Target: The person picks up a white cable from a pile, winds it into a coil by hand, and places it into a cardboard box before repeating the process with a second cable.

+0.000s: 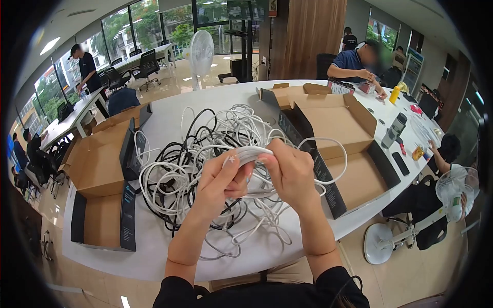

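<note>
My left hand (221,177) and my right hand (288,172) are raised close together over the middle of the table. Between them they grip a bundle of white cable (250,153), with the fingers of both hands closed round its strands. A loop of white cable swings out to the right of my right hand. Under and behind my hands lies a large tangle of white and black cables (169,159). Part of the tangle is hidden by my hands and forearms.
Open cardboard boxes stand left (102,205) and right (354,177) of the cables on the white table (154,262). Farther right are a grey bottle (394,130), a phone (400,163) and a seated person (354,64). White fans stand behind the table and at right.
</note>
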The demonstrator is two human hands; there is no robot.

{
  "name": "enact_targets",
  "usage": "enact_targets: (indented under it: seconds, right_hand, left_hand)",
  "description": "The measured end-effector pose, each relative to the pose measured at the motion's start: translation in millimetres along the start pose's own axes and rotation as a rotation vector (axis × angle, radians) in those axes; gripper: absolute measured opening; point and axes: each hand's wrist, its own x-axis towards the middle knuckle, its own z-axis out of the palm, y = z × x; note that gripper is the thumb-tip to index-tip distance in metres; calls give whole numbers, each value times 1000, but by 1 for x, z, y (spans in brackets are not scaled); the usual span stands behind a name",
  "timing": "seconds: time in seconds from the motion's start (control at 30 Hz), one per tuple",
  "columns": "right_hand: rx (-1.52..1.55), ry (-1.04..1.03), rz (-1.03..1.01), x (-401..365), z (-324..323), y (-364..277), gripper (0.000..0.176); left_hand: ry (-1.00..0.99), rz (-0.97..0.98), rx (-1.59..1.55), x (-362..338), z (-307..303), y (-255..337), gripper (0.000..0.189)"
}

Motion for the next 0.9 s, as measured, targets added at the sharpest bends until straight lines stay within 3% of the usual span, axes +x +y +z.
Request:
enact_targets:
  seconds: [0.13,0.27,0.4,0.47,0.53,0.57,0.67,0.87,0.9]
  right_hand:
    - [7,-45,-107,0,-13,0,26]
    - [230,-93,-23,2,-15,-1,26]
    - [326,-338,202,7,-28,-5,43]
    - [281,-410,241,6,-34,-1,37]
    - [267,-540,218,3,-35,17,29]
    - [393,-455,119,1,-27,24,20]
    - [465,-511,255,5,-34,16,16]
    - [522,-552,103,2,-36,15,11]
    - [538,-441,132,0,-34,18,11]
  left_hand:
    - [-171,-84,-190,0,-2,-2,42]
    - [6,-77,-64,-7,5,5,47]
    - [100,131,-424,-6,-19,7,44]
    - [61,295,-665,-6,-29,19,42]
    - [79,412,-661,-6,-36,26,41]
    - [88,470,-657,-6,-38,27,40]
    - [46,547,-636,-4,-39,27,38]
    - [-76,539,-608,-12,-50,34,38]
    - [-63,528,-621,-12,-51,35,38]
